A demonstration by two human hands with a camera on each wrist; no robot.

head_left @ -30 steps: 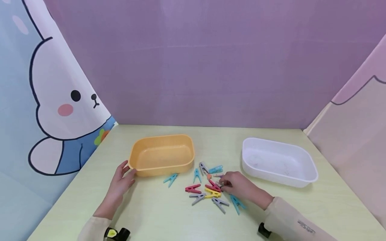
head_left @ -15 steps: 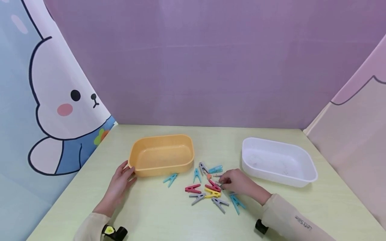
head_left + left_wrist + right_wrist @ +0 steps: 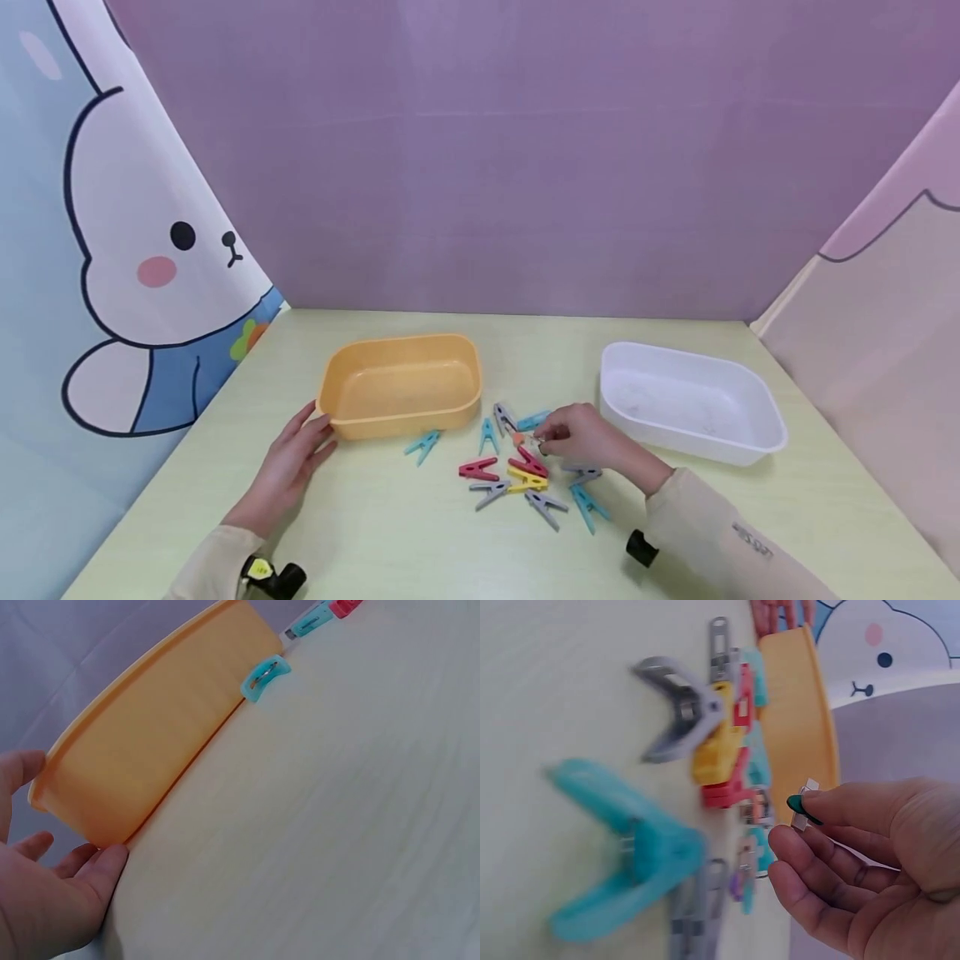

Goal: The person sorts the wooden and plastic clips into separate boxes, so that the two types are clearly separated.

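At the near-left corner of the orange basin (image 3: pixel 405 423), my left hand (image 3: pixel 283 475) rests its fingertips against the side, fingers loosely spread. The left wrist view has that hand (image 3: pixel 52 892) touching the end of the basin (image 3: pixel 150 742) near rim and base. My right hand (image 3: pixel 592 442) is over the right side of the clothespins; in the right wrist view, this hand (image 3: pixel 862 862) pinches a small white and dark green piece (image 3: pixel 801 810) between thumb and fingers. Below it lie a grey clothespin (image 3: pixel 583 474) and a teal one (image 3: pixel 588 507). Red (image 3: pixel 478 469) and yellow (image 3: pixel 527 480) clothespins lie left of these.
A white basin (image 3: pixel 690 442) stands behind and right of the right hand. One teal clothespin (image 3: pixel 423 447) lies by the orange basin's front edge. A purple backdrop (image 3: pixel 517 167) rises behind the table.
My right hand has moved slightly up and left with the small piece in its fingertips, uncovering the grey clothespin. My left hand stays at the orange basin, its forearm shifted slightly left.
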